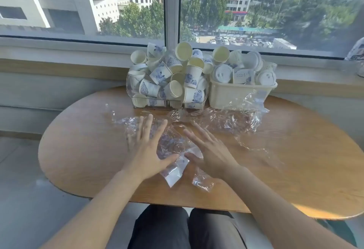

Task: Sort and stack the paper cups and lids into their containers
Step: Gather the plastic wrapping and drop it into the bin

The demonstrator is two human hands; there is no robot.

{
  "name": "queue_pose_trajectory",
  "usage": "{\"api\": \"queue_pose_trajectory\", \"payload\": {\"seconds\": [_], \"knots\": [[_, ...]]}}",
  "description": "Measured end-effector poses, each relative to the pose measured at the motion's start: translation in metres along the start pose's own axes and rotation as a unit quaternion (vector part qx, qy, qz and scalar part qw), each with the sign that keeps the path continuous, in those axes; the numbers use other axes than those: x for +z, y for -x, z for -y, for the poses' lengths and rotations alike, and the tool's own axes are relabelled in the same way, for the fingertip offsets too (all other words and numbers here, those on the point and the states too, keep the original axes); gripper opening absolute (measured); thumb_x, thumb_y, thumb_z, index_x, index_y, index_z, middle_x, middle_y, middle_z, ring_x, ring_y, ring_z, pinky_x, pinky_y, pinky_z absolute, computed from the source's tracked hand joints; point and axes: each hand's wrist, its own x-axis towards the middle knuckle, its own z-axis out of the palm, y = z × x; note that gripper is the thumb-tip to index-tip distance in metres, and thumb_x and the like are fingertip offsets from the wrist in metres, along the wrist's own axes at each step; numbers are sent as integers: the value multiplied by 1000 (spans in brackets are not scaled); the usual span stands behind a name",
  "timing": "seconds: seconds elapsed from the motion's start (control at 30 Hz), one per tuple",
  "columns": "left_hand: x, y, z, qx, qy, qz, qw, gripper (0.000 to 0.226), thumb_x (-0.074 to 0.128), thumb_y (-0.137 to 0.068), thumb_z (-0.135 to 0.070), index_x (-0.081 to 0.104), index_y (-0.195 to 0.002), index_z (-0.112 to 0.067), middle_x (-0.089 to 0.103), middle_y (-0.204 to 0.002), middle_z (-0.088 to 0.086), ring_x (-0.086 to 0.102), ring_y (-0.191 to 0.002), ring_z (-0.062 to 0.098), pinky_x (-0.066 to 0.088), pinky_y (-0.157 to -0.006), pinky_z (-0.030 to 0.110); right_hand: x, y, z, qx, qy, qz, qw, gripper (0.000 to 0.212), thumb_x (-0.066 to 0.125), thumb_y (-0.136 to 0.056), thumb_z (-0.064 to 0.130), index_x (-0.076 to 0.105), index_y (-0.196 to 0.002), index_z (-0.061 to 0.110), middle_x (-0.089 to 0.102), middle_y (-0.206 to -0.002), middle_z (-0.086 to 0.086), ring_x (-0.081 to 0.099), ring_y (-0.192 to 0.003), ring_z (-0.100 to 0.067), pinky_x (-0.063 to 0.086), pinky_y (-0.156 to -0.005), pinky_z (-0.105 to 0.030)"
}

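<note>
A jumbled heap of white paper cups with blue prints [169,77] fills a clear container [130,89] at the back of the table. To its right a cream plastic basket [236,96] holds several white lids [221,73] and some cups. My left hand [146,146] and my right hand [209,150] lie flat with fingers spread on a crumpled clear plastic bag [173,162] at the table's middle, thumbs close together.
A rounded wooden table [82,150] stands against a window sill. More clear plastic wrap [232,122] lies crumpled in front of the basket and to the right. My knees show below the table's front edge.
</note>
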Motion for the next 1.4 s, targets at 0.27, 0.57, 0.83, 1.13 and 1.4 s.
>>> {"api": "queue_pose_trajectory", "payload": {"seconds": [0.27, 0.57, 0.83, 1.13, 1.4], "knots": [[25, -1, 20, -33, 65, 30, 997, 126, 47, -69, -100, -32, -154, -49, -31, -169, 4, -7, -161, 30, 9, -128, 58, 35, -29, 6, -12, -66, 29, 997, 74, 53, -104, 50, 8, -162, 49, -2, -173, 12, 40, -147, -24, 33, -117, -41], [27, -8, 21, 28, 94, 24, 995, 121, 62, -79, -83, -26, -156, -51, -19, -173, -3, 10, -160, 24, 15, -125, 56, 55, -39, 11, -27, -240, -23, 970, 72, 65, -99, 16, 33, -157, 45, 53, -147, 13, 56, -130, -12, 45, -109, -33], [23, -21, 8, 30, 37, 55, 997, 79, 75, -87, -27, 38, -155, -40, 31, -166, -5, 31, -150, 22, 26, -121, 52, 38, -41, 9, -56, -214, -73, 973, 59, 71, -93, 20, 46, -146, 30, 58, -141, 11, 57, -127, -6, 48, -108, -37], [15, -28, 1, 16, 48, -52, 997, 52, 92, -71, -23, 64, -115, -32, 63, -135, -4, 63, -120, 27, 48, -98, 53, -22, -39, -61, 102, 90, -277, 951, 69, 57, -99, 56, 30, -160, 38, 29, -169, -4, 12, -160, -31, 0, -128, -59], [10, -32, -20, 33, 59, -60, 996, 61, 89, -75, -21, 57, -125, -35, 62, -135, -3, 64, -118, 28, 48, -100, 52, -8, -26, -82, 160, 5, -126, 979, 76, 62, -101, 38, 19, -163, 40, 15, -173, -4, 20, -158, -32, 17, -128, -54]]}}
